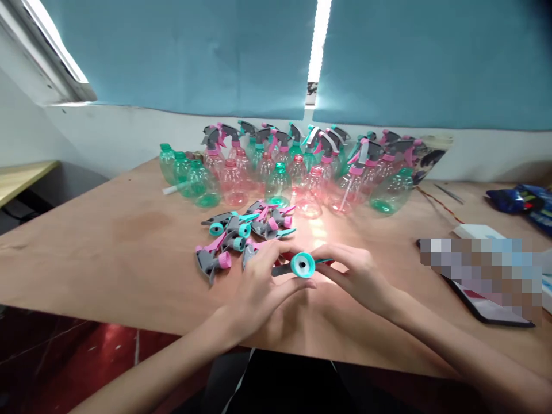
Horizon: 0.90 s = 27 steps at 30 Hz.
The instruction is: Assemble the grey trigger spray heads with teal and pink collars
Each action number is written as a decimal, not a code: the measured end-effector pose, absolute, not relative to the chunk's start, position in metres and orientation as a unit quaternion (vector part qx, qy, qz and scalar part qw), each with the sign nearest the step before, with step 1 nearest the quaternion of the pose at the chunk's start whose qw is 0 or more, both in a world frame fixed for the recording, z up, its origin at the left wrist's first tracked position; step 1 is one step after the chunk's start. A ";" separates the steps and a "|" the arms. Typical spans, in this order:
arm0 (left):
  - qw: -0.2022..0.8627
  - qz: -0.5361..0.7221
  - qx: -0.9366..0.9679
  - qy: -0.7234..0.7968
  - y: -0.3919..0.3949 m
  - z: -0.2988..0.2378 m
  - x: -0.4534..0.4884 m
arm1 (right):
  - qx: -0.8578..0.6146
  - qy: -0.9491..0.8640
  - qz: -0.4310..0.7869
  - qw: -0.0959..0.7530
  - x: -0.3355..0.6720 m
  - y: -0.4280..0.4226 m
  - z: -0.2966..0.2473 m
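Both my hands meet at the near middle of the wooden table (107,253). My left hand (263,284) and my right hand (357,273) are closed together on one grey spray trigger head with a teal screw cap (302,265); the cap's round opening faces me. Just behind my left hand lies a heap of several loose trigger heads (241,230), grey with pink or teal caps. Farther back stand many clear pink and green plastic bottles (297,178); some carry trigger heads, others are uncapped.
A dark tablet or phone (487,307) and a blurred-out patch lie at the right. A white box (476,231), a blue packet (520,201) and thin wires (440,204) sit at the far right. A white wall and blue blinds rise behind the table.
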<state>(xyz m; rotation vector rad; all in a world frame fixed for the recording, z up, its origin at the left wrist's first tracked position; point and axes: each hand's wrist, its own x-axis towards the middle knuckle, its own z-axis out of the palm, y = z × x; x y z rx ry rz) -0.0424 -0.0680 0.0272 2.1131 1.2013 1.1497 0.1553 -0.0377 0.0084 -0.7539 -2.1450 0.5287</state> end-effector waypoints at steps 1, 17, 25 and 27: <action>0.229 0.406 0.777 0.423 -0.065 0.026 -0.040 | -0.300 -0.844 0.204 0.396 0.161 -0.035 0.007; 0.237 0.255 0.851 0.393 -0.012 -0.007 0.013 | -0.485 -0.766 0.104 0.409 0.215 0.005 -0.026; 0.308 0.275 0.799 0.436 -0.004 -0.006 0.014 | -0.413 -0.803 0.131 0.409 0.212 -0.021 -0.019; 0.317 0.269 0.798 0.436 -0.004 -0.007 0.014 | -0.401 -0.820 0.138 0.385 0.209 -0.024 -0.020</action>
